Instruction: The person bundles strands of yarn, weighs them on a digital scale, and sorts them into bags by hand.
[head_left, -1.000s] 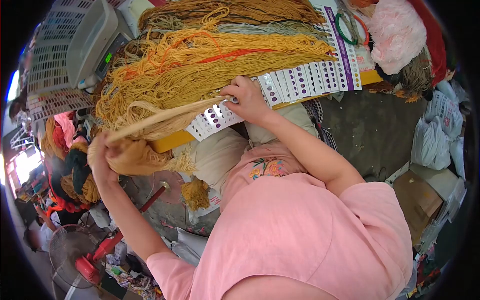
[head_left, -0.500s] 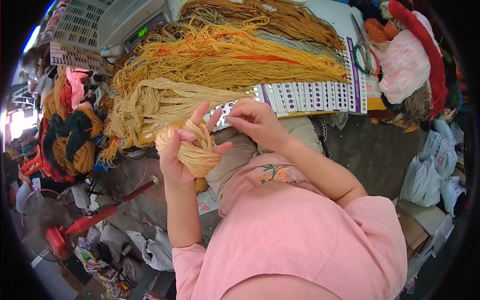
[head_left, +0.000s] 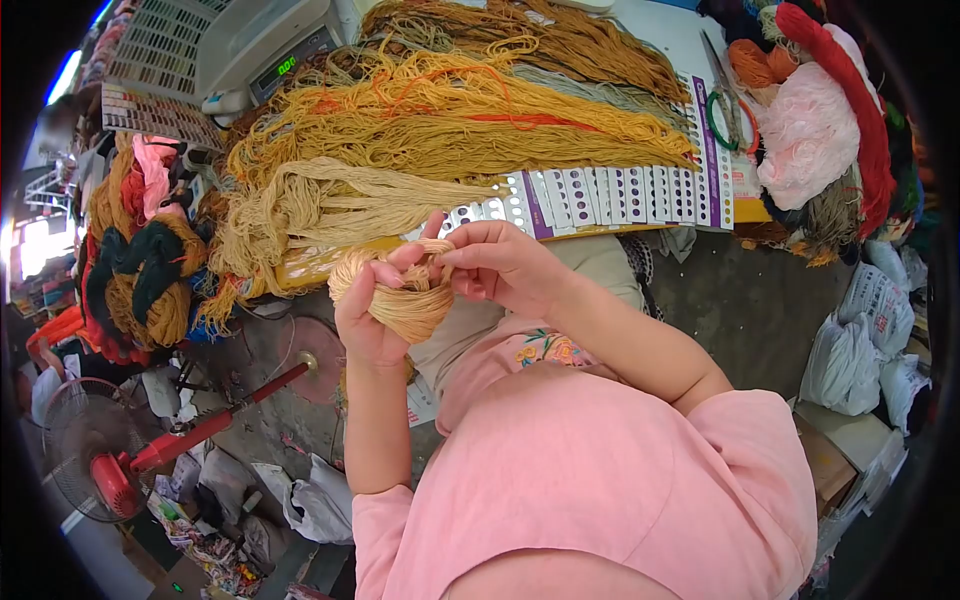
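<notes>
My left hand point(head_left: 368, 325) is closed round a skein of pale golden thread point(head_left: 415, 312), held in front of my body near the table's front edge. The fingers of my right hand point(head_left: 512, 268) are pinched together at the skein's upper right side, on strands of the same thread; the fingertips are partly hidden. Just behind both hands, a loose bundle of beige thread point(head_left: 330, 205) lies along the table. White cards with punched holes point(head_left: 600, 195) stand in an overlapping row to the right of it.
Ochre and yellow thread bundles point(head_left: 450, 140) cover much of the table. A digital scale point(head_left: 290, 65) stands at the back left, and scissors point(head_left: 730, 110) lie at the right beside a pale pink thread bundle point(head_left: 810, 130). A red floor fan point(head_left: 115, 480) is at lower left.
My right hand has come down and left to meet the skein, its fingers now on the thread. My left hand has shifted slightly right with the skein, its fingers curling in.
</notes>
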